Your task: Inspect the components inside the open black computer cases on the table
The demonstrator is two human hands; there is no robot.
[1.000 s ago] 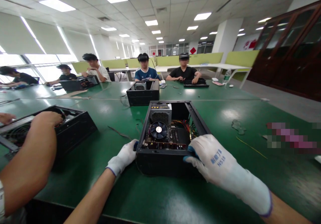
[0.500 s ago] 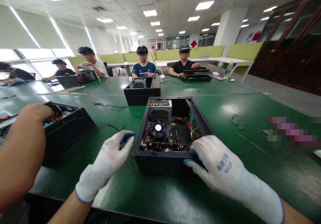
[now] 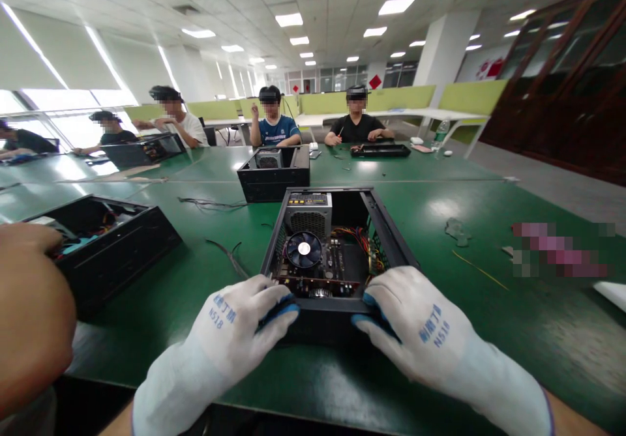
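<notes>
An opened black computer case (image 3: 323, 322) lies on the green table before me. Inside it show a round CPU fan (image 3: 304, 249), a grey power supply (image 3: 308, 213) and red and yellow wires (image 3: 353, 235). My left hand (image 3: 244, 325), in a white glove with blue fingertips, grips the near rim at its left corner, thumb in front and fingers over the top. In a matching glove, my right hand (image 3: 411, 319) grips the same rim near the right corner. Both sets of fingertips are partly hidden behind the rim.
Dark cables (image 3: 227, 253) lie left of the case. A neighbour's arm (image 3: 34, 299) reaches over another computer case (image 3: 122, 247) at left. Across the table stands a further case (image 3: 274, 178), with people seated behind. A yellow strip (image 3: 479, 270) and crumpled clear plastic (image 3: 457, 231) lie at right.
My left hand has moved right, from beside the case onto its near rim. My right hand stays on the rim. The neighbour's arm has drawn back leftward.
</notes>
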